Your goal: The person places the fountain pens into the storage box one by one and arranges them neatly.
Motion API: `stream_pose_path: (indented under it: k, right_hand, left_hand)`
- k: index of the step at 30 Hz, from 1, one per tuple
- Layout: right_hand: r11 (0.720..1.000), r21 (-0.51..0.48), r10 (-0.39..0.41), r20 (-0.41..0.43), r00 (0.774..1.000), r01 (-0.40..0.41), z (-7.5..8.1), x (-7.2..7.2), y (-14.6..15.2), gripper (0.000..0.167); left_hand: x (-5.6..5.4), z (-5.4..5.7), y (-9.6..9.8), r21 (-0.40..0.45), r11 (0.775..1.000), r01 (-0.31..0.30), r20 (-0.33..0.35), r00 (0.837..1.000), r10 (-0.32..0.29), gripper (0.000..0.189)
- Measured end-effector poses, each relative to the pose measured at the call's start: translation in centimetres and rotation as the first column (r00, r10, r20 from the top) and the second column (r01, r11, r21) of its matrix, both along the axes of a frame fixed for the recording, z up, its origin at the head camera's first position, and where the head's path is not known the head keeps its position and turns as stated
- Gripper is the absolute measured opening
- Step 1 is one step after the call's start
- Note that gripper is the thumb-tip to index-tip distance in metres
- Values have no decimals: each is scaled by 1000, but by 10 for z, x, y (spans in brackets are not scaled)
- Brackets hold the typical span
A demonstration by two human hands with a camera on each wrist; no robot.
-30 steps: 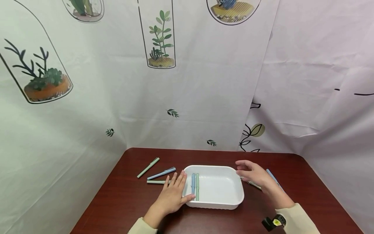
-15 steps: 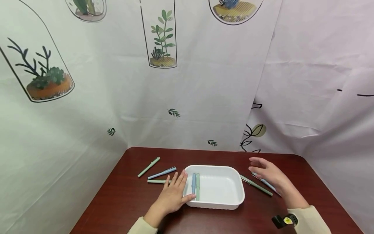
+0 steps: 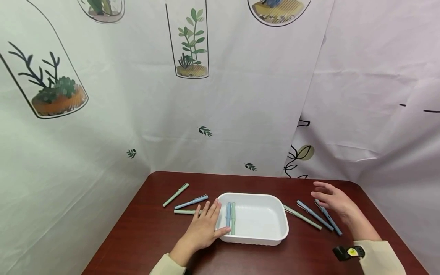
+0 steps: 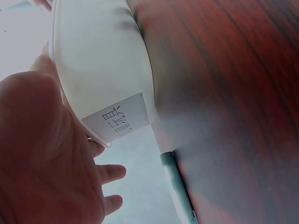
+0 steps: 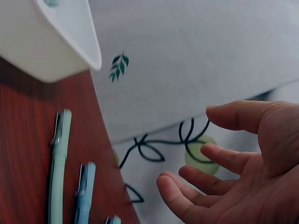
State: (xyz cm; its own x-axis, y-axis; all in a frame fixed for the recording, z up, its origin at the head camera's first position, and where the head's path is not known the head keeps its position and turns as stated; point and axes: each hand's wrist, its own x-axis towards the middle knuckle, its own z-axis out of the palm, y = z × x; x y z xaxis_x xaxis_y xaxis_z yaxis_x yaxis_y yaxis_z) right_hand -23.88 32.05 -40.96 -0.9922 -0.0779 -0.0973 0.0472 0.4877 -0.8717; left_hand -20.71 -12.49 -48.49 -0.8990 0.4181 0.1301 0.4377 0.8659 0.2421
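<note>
My left hand (image 3: 203, 231) rests on the left rim of a white tray (image 3: 262, 238), its fingers spread straight. Inside the tray, near that hand, a blue pen (image 3: 228, 214) and a green pen (image 3: 233, 219) lie side by side. In the left wrist view, the palm is against the tray's side, which bears a label (image 4: 119, 116). My right hand (image 3: 338, 202) hovers with nothing in it, fingers loosely bent, above the far end of a blue pen (image 3: 331, 221). To its left lie another blue pen (image 3: 316, 215) and a green pen (image 3: 304, 219).
Left of the tray lie a green pen (image 3: 175, 194), a blue pen (image 3: 191, 202) and another green pen (image 3: 185, 211), partly behind the left hand. All lie on a dark red table (image 3: 137, 244). A printed white cloth (image 3: 240, 114) hangs behind it.
My right hand has moved rightward from the tray's right rim, past the green pen and the first blue pen, uncovering them. The left hand has stayed on the tray.
</note>
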Motion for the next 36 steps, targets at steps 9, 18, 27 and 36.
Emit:
stream_pose_path:
  k: [9,18,27,36]
  right_hand:
    - [998,60,-21,32,999,19,-16,-1,23,74]
    - [977,213,-15,38,999,6,-33,1,40,72]
    - [942,334,-29,46,999,12,-47,0,51,75]
    - [924,383,-10,61,998,-15,-59,1,55,72]
  left_hand:
    - [0,-1,-1,10,1000,0,12,1000,0,91]
    - [2,-1,1,-4,1000,-6,21,1000,6,92]
    - [2,-2,1,5,1000,-7,17,1000,7,93]
    - [2,-1,1,2,1000,-6,14,1000,6,92]
